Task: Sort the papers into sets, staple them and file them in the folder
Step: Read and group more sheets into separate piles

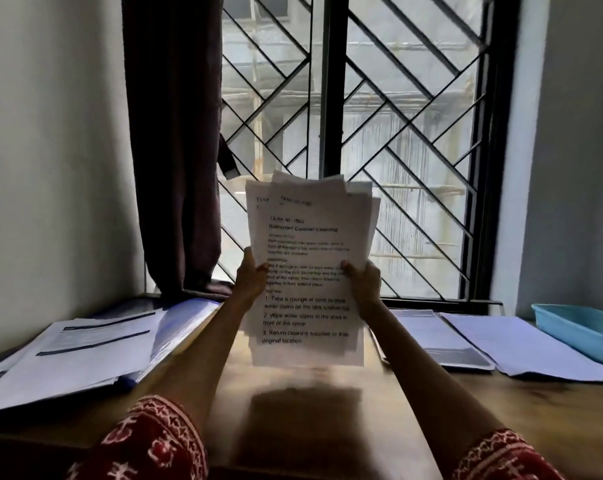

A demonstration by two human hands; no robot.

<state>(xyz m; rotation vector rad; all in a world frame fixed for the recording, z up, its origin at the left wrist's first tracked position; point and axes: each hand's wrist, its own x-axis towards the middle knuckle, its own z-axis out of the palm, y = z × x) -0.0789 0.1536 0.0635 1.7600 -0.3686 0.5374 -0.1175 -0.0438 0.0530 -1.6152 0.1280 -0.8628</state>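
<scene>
A loose stack of printed papers [307, 271] is held upright in the air above the middle of the wooden worktop [327, 410], its sheets fanned unevenly so that several top edges stick out at 12 o'clock. The front sheet carries black text with numbered lines near its lower end. The left hand [250, 277] grips the stack's edge at 9 o'clock, thumb on the front of the sheet and fingers curled behind it. The right hand [364, 284] grips the opposite edge at 3 o'clock in the same way, thumb laid over the print. Both forearms reach up from 6 o'clock, with red patterned sleeves [147, 441] at the bottom corners.

On the worktop at 9 o'clock lies an open folder [175, 327] with a bluish cover, and a pile of printed sheets [71, 355] with dark bands rests on it. At 3 o'clock two more sets of pages [501, 344] lie flat side by side, overlapping at their inner edges. Just beyond them, at the far right edge, stands a light blue plastic tray [580, 330].

Behind the worktop, at 12 o'clock, is a window with a black diagonal grille [397, 133]. A dark curtain [172, 140] hangs at 11 o'clock, its hem touching the back of the worktop. The stack's dark reflection shows on the polished wood directly beneath it.
</scene>
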